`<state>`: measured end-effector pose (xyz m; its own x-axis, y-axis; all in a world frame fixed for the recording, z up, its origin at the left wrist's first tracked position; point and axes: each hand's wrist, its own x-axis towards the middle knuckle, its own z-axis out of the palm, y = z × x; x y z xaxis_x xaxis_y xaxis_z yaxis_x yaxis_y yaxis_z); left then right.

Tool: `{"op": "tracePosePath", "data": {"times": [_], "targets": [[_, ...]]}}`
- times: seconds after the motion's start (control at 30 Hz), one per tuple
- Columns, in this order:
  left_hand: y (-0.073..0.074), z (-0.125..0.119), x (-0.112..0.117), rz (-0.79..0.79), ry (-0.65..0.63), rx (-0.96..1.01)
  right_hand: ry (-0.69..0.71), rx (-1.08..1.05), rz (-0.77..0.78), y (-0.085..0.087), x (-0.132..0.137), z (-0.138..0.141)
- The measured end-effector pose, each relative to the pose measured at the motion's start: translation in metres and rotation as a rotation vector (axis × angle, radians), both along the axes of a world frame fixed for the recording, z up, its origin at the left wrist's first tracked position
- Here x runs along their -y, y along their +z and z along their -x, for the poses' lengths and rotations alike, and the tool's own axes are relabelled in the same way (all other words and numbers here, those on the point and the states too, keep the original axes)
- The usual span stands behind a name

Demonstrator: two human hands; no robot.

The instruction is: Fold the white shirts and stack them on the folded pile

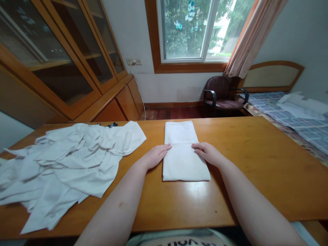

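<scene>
White folded cloth: left hand and right hand rest ungripping on its edges; uneven pressure could skew it.

We face soft daylight from the window
We get pale glare on the table and stretched, soft outer edges.

Left hand and right hand cover bits of the folded cloth along its sides; over left, the crumpled pile runs out of frame, some dark patterned item behind it too small to name!
</scene>
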<state>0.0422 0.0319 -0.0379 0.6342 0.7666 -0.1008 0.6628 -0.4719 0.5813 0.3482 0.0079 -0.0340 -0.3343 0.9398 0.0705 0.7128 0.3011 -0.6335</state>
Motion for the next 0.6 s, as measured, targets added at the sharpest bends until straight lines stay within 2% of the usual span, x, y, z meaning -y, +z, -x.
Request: {"op": "tracePosePath", "data": {"times": [0.07,0.17,0.3,0.43,0.6], "targets": [[-0.003,0.002,-0.003,-0.062,0.009,0.024,-0.044,0.033,-0.095,-0.004,-0.003,0.001],[-0.003,0.003,-0.005,-0.115,-0.025,-0.002,-0.118,0.080,-0.145,-0.010,-0.005,0.000],[0.003,0.001,0.000,-0.064,-0.111,-0.087,-0.149,0.114,-0.164,-0.016,-0.008,-0.002],[0.004,-0.001,0.004,-0.053,-0.113,-0.137,-0.142,0.102,-0.146,-0.019,-0.010,-0.002],[0.004,-0.005,0.003,-0.109,-0.091,-0.137,-0.124,0.041,-0.069,-0.012,-0.009,-0.004]]}}
